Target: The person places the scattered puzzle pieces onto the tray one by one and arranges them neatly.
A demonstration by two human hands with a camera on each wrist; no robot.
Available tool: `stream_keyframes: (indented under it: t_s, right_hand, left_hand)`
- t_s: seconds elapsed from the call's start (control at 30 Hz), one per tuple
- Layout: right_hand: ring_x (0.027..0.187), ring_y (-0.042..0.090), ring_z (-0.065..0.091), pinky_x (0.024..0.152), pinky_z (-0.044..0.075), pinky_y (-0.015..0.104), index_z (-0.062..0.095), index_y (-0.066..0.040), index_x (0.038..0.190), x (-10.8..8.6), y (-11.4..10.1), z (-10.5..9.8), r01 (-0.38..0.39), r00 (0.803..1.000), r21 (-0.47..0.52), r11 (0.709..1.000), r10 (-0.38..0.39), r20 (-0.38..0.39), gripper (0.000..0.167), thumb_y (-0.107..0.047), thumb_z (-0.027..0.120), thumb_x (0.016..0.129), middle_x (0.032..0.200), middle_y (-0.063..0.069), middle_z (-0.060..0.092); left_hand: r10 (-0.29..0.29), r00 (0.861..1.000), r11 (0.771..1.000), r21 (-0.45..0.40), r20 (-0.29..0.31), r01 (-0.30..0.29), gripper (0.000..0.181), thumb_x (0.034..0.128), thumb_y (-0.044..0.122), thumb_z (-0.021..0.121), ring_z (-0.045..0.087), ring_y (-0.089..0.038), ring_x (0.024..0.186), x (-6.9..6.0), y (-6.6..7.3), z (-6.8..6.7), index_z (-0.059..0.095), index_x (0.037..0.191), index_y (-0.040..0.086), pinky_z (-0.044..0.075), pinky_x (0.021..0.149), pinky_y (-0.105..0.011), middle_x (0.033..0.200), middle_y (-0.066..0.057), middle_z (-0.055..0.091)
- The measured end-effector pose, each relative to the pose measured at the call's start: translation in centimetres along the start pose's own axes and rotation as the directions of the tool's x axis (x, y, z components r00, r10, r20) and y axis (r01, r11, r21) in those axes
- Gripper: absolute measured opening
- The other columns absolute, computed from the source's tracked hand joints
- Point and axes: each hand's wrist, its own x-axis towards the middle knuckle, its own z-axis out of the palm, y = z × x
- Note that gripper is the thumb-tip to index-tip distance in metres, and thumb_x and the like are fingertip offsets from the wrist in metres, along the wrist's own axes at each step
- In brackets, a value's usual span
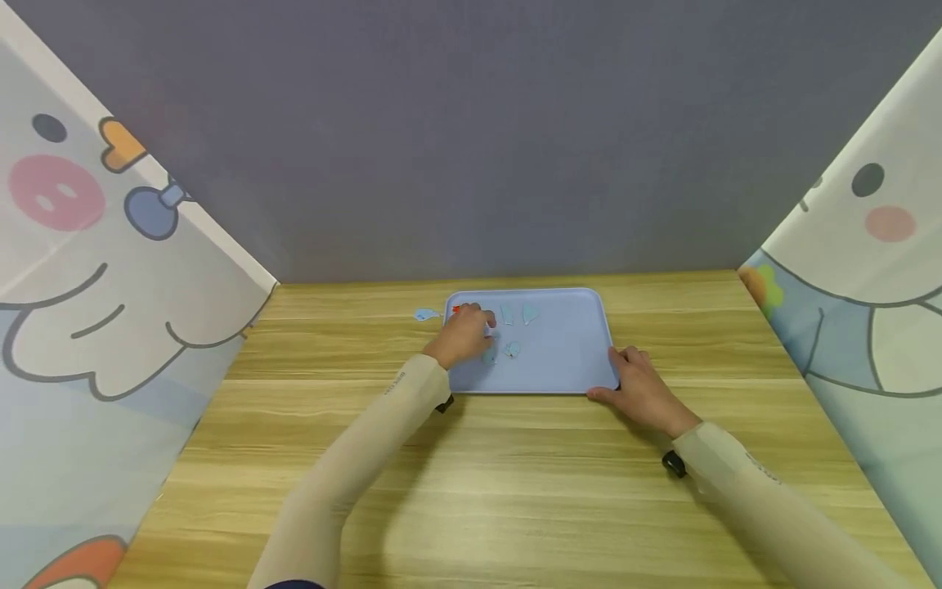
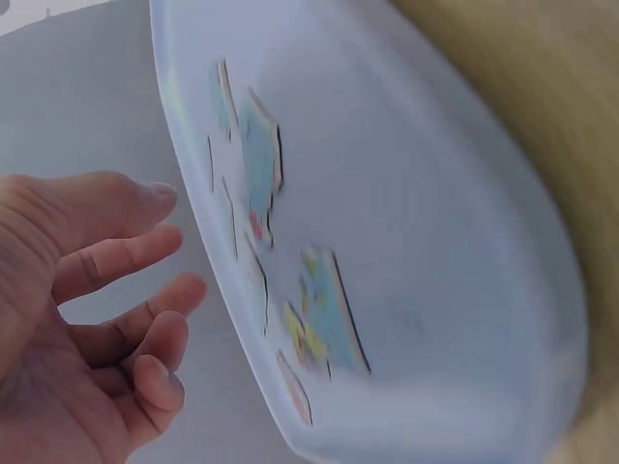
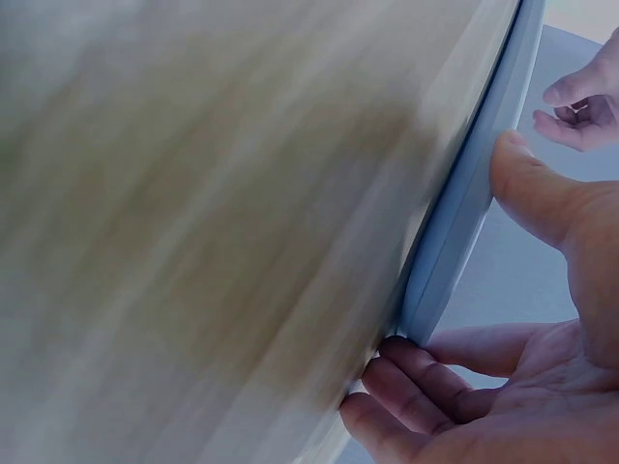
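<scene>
A pale blue rectangular tray [image 1: 567,352] lies on the wooden table, with several flat, light-blue puzzle pieces [image 1: 530,314] in its left half. Over that half hovers my left hand [image 1: 465,331], its fingers loosely bent and nothing between them. In the left wrist view, this hand [image 2: 106,300] stands apart from the pieces; one piece [image 2: 334,309] carries yellow marks. My right hand [image 1: 639,391] grips the tray's near right corner, thumb at the front rim and fingers at the right side. The right wrist view shows its fingertips [image 3: 387,372] at the tray's lower edge.
Just outside the tray's left rim, another light-blue piece [image 1: 425,314] lies on the table [image 1: 515,491]. A grey panel [image 1: 500,147] stands along the table's back edge. Cartoon-printed sheets [image 1: 883,327] flank both sides.
</scene>
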Motion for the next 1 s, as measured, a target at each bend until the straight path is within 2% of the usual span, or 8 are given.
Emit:
stream_keyframes:
  t_s: [0.23,0.37,0.53,0.7,0.8,1.0]
  right_hand:
    - [0.106,0.042,0.038,0.090,0.036,0.054,0.031,0.022,0.134,0.0,0.0,0.0,-0.006,1.000,0.005,1.000,0.006,-0.002,0.087,-0.032,0.074,0.082,0.116,0.032,0.043]
    - [0.107,0.043,0.038,0.090,0.036,0.054,0.031,0.022,0.133,0.1,0.1,0.0,-0.005,1.000,-0.001,1.000,0.005,-0.002,0.087,-0.033,0.074,0.082,0.117,0.033,0.043]
    - [0.107,0.043,0.038,0.090,0.036,0.053,0.031,0.022,0.134,0.1,0.1,0.0,-0.004,1.000,-0.005,1.000,0.004,-0.005,0.087,-0.032,0.075,0.082,0.116,0.032,0.043]
    - [0.106,0.043,0.038,0.090,0.037,0.053,0.032,0.022,0.133,0.1,0.1,0.1,0.004,1.000,-0.004,1.000,-0.004,-0.016,0.086,-0.031,0.075,0.081,0.115,0.032,0.044]
    - [0.105,0.043,0.039,0.089,0.037,0.053,0.033,0.023,0.133,0.1,0.1,0.1,0.010,1.000,-0.006,1.000,-0.010,-0.017,0.086,-0.031,0.075,0.081,0.114,0.032,0.044]
    - [0.107,0.043,0.038,0.090,0.036,0.054,0.031,0.022,0.134,0.2,0.2,0.1,0.005,1.000,-0.006,1.000,-0.005,-0.006,0.086,-0.032,0.074,0.082,0.117,0.033,0.043]
  left_hand:
    - [-0.059,0.997,0.998,-0.041,-0.044,0.057,0.029,0.0860,0.018,0.070,0.048,-0.026,0.097,-0.5,-2.2,-0.6,0.065,0.112,0.006,0.044,0.084,-0.037,0.102,-0.008,0.055]
    - [-0.117,0.989,0.990,-0.089,-0.089,0.109,0.030,0.0844,0.015,0.070,0.048,-0.027,0.098,-0.6,-4.1,-1.0,0.065,0.112,0.004,0.043,0.085,-0.039,0.103,-0.010,0.056]
    - [-0.168,0.980,0.981,-0.119,-0.105,0.155,0.033,0.0841,0.014,0.067,0.049,-0.028,0.097,-0.8,-6.3,-1.3,0.063,0.114,0.003,0.042,0.086,-0.039,0.103,-0.013,0.055]
    - [-0.203,0.970,0.972,-0.145,-0.130,0.184,0.034,0.0855,0.014,0.066,0.049,-0.032,0.103,-0.9,-7.8,-1.2,0.061,0.117,0.001,0.043,0.088,-0.042,0.109,-0.016,0.054]
    - [-0.261,0.955,0.958,-0.156,-0.142,0.238,0.037,0.0872,0.018,0.065,0.045,-0.038,0.108,-1.0,-8.4,-1.1,0.058,0.121,0.002,0.040,0.090,-0.046,0.116,-0.020,0.053]
    - [-0.388,0.909,0.921,-0.107,-0.154,0.375,0.050,0.0868,0.028,0.066,0.039,-0.050,0.113,-1.1,-9.3,-1.2,0.053,0.127,0.000,0.033,0.096,-0.054,0.121,-0.028,0.050]
